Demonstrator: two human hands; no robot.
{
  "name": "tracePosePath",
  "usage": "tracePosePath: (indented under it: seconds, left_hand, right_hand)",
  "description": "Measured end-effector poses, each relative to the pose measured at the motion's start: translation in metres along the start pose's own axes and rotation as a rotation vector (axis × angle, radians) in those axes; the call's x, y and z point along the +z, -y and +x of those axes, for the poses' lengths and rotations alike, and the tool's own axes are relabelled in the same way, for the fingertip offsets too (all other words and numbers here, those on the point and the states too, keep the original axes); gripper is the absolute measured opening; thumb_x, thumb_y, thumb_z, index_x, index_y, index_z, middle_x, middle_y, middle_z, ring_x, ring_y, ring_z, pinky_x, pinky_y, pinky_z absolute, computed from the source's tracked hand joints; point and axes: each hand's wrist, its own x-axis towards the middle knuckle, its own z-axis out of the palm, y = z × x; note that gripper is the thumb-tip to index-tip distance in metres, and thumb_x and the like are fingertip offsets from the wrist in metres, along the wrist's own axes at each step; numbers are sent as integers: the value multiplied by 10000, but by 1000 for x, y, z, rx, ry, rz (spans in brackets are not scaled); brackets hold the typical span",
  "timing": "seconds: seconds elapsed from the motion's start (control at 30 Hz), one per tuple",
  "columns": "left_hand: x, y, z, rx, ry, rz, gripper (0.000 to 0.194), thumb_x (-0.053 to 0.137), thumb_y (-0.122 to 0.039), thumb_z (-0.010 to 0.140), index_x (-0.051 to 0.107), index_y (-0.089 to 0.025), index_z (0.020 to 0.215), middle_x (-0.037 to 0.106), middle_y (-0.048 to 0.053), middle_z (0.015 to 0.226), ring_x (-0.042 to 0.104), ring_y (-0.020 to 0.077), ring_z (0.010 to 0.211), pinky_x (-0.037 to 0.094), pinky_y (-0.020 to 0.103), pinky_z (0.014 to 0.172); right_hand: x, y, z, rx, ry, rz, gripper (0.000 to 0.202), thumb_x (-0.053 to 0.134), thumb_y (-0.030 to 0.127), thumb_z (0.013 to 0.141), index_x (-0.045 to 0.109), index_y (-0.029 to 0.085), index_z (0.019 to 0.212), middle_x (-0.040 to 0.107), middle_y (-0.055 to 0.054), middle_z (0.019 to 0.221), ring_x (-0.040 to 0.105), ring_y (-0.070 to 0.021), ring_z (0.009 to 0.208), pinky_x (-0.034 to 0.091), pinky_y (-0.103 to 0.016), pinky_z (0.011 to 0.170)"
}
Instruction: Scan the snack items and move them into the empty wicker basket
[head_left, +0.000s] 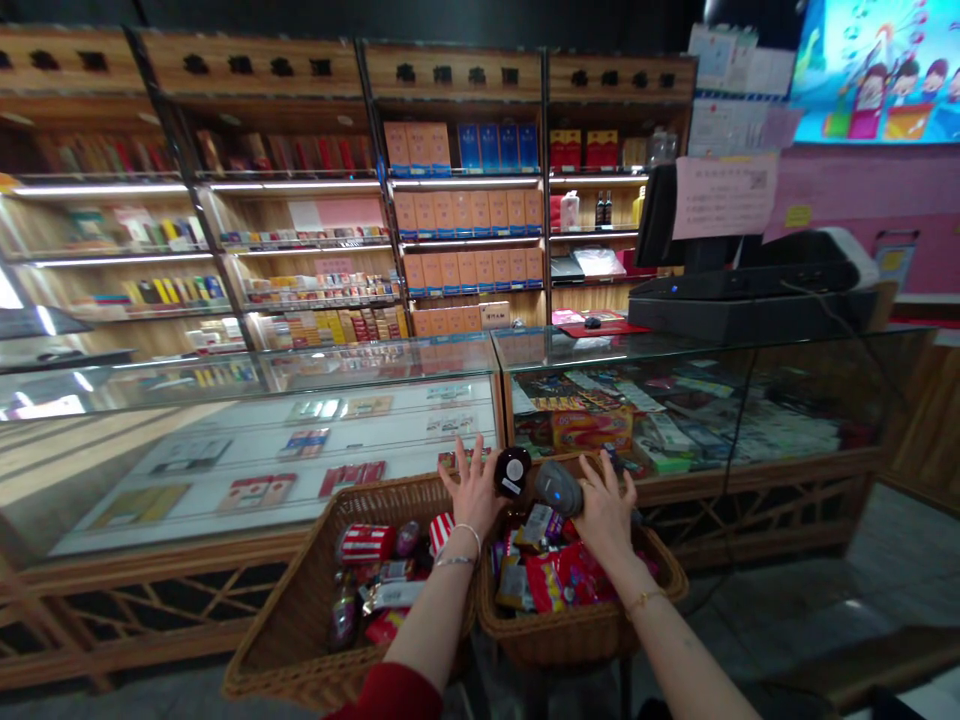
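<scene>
Left hand (pixel 474 493): over the far right corner of the left basket; dark item seemingly pinched at the thumb side, outer fingers splayed apart. Thumb mostly hidden.
Dark item (pixel 514 472): held up above the far left corner of the right basket, pale round patch and label toward the wearer.
Right hand (pixel 604 515): over the right basket's far edge; looks closed on the grey device at the thumb side, other fingers apart.
Grey device (pixel 559 487): just beside the dark item, blue light showing; reads as a handheld scanner, though its front can't be made out.
Left basket (pixel 300 600): striped pack (pixel 366 543) toward the far edge, purple bottle (pixel 343 615) nearer the left edge.
Right basket (pixel 555 635): filled with packets, red packet (pixel 555 580) toward the near edge.
Handling: best to keep fingers off the label, square it to the device's front, leave a small gap, hold both steady.
Risk: a thumb-side pinch could let a smooth item twist.
</scene>
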Motion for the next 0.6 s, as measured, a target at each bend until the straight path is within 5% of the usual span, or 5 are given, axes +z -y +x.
tracePosePath:
  seconds: [0.6]
  left_hand:
    - [-3, -2, -1, -9, 25, -2, 932, 810, -502, 644, 417, -375, 1480, 171, 44, 1674, -42, 400, 1535, -4, 759, 1158]
  right_hand:
    - [-4, 4, -1, -15, 4, 32, 274, 512, 113, 737, 703, 211, 907, 585, -49, 1430, 265, -275, 1488, 138, -564, 1169]
